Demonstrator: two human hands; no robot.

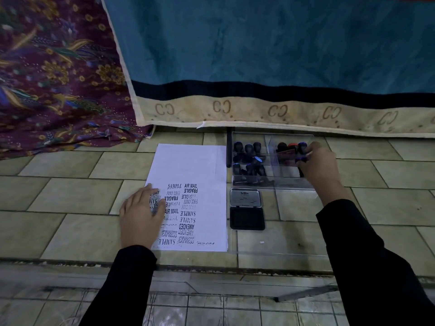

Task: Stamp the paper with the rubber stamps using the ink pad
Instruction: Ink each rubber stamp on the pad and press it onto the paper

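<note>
Blue-capped rubber stamp (301, 148) stands in the right compartment of the clear box (270, 185), with the fingers (303, 159) of the right hand (317, 165) curled round it. The open ink pad (247, 217) lies just beside the box's near edge. To their left, the stamped paper (200, 165) lies on the tiled floor (70, 189), the left hand (141, 215) pressing it, fingers straight and together.

floor (70, 191): beige tiles | far left: purple flowered cloth (54, 78) lay bunched | far right: teal blanket (259, 43) hung, beige-bordered
</note>
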